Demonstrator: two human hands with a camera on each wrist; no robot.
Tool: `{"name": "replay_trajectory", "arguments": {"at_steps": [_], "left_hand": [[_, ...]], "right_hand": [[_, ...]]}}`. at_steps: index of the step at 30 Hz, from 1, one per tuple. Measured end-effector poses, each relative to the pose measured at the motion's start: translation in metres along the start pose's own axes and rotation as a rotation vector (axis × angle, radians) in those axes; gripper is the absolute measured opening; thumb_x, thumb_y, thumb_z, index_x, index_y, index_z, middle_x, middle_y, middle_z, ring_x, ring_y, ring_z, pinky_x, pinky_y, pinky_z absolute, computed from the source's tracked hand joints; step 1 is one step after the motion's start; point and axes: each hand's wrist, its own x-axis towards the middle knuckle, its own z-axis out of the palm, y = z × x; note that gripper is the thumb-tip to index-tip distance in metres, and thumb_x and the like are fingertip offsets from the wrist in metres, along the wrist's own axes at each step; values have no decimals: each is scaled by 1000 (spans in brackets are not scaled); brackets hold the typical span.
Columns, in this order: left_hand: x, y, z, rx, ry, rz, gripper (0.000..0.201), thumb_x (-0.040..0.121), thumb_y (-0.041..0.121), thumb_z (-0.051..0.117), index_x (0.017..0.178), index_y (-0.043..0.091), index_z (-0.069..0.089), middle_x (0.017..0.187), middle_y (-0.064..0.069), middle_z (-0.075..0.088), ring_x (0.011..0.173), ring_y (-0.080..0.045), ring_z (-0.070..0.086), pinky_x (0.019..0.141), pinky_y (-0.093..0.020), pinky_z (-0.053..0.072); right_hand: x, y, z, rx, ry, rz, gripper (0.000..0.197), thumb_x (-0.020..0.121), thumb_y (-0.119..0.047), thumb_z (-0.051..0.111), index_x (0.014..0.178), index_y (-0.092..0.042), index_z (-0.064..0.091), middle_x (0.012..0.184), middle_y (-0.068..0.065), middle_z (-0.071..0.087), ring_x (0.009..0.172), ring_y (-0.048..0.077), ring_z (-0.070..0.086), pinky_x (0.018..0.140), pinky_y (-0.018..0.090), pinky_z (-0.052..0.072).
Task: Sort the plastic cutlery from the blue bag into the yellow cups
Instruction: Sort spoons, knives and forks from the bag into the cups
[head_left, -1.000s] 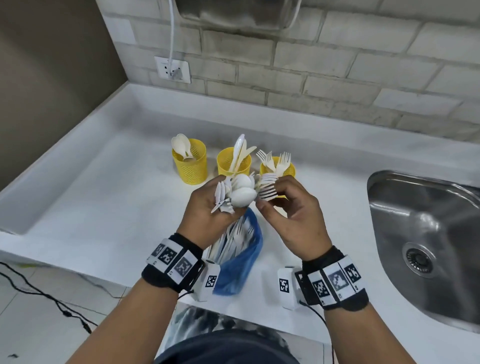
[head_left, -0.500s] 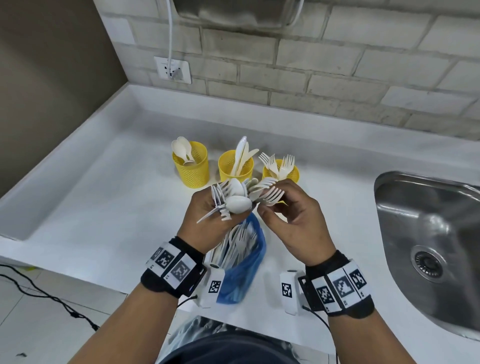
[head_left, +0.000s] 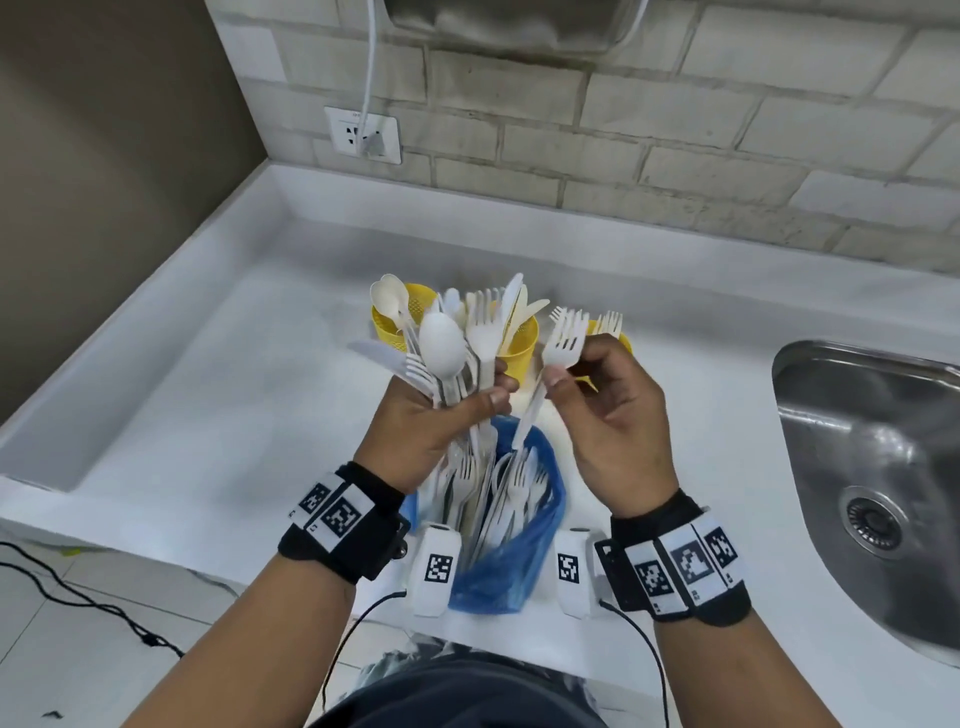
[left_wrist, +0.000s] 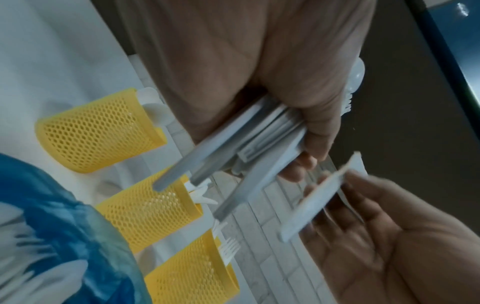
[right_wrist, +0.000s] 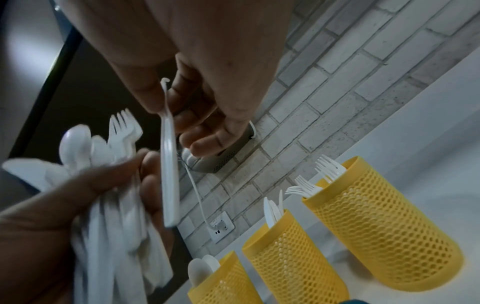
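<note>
My left hand (head_left: 470, 400) grips a bundle of white plastic cutlery (head_left: 444, 345), spoons, forks and knives fanned upward, above the blue bag (head_left: 498, 577). More cutlery lies in that bag on the counter. My right hand (head_left: 563, 376) pinches a single white fork (head_left: 563, 340) by its neck, just right of the bundle; the right wrist view shows this fork (right_wrist: 168, 164) edge-on. Behind stand three yellow mesh cups: the left cup (head_left: 387, 327) has spoons, the middle cup (head_left: 519, 351) knives, the right cup (head_left: 621, 340) forks, partly hidden by my right hand.
A steel sink (head_left: 872, 467) is set in the white counter (head_left: 234, 405) at the right. A brick wall with a socket (head_left: 363, 135) and a plugged-in cable runs behind. The counter's raised edge runs along the left side.
My right hand has drawn one fork out of the bundle and moved a little to the right. The bundle in my left hand now stands more upright.
</note>
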Motion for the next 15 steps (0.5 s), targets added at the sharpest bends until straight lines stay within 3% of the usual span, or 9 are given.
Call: {"name": "replay_trajectory", "arguments": {"at_steps": [3,6,8,10,12,15], "left_hand": [[5,2,-23,-103,28,-25,19,86,5,72,104,12,71,97,-13,73,85,-27,70,78,-37,57],[7,6,-46,-177,73,-43,20,87,4,68,103,16,71,95,-11,72,77,-25,68,74,-36,57],[5,8,-60,-213,120,-58,21,87,4,65,105,14,69,94,-9,72,74,-24,67,73,-34,57],[3,10,-71,-211,145,-78,23,86,6,64,107,13,68,94,-8,73,73,-23,67,73,-33,58],[1,11,-78,-204,154,-105,24,86,7,65,109,12,67,95,-9,73,73,-24,68,73,-34,58],[-3,8,-81,-177,152,-152,26,86,8,67,112,11,67,99,-13,72,74,-27,67,75,-37,58]], "right_hand": [[2,-3,5,137,88,19,6,99,-8,56,105,-10,57,99,17,70,87,34,70,85,50,58],[2,-5,10,164,109,52,5,106,-4,45,109,-6,47,92,24,67,68,41,68,68,44,59],[-1,-3,15,135,116,80,6,108,-4,42,109,-9,46,83,20,63,52,37,59,53,39,53],[-4,2,23,87,119,96,15,108,-5,42,105,-18,48,73,13,56,48,27,47,46,30,40],[-7,8,31,48,109,118,19,105,-9,48,99,-27,52,69,5,49,54,14,42,49,22,36],[-9,13,42,81,70,226,13,96,-21,48,96,-23,61,70,4,47,59,12,40,54,22,33]]}}
